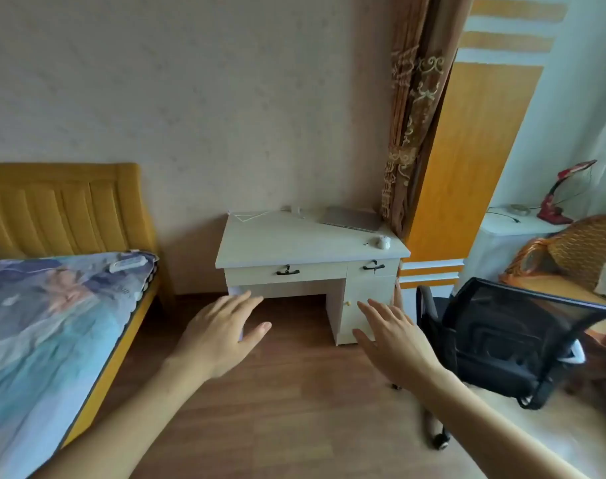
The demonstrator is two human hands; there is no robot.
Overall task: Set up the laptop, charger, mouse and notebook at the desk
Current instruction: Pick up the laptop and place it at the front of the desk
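Both hands were held out flat with fingers spread, the left hand [222, 335] and right hand [394, 340] apart, nothing gripped, well short of the desk [294, 243]. The closed laptop [351, 218] was parked at the far right corner, the mouse [383, 242] near the right edge, the charger [296, 210] and its cable along the far side. No notebook could be made out tbh. Probably best if the laptop gets pulled to the middle first, lifted with both hands rather than dragged.

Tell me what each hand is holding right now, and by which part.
Nothing is held. The left hand and right hand are both open, fingers spread, in the air short of the desk. The laptop and mouse lie untouched on it.
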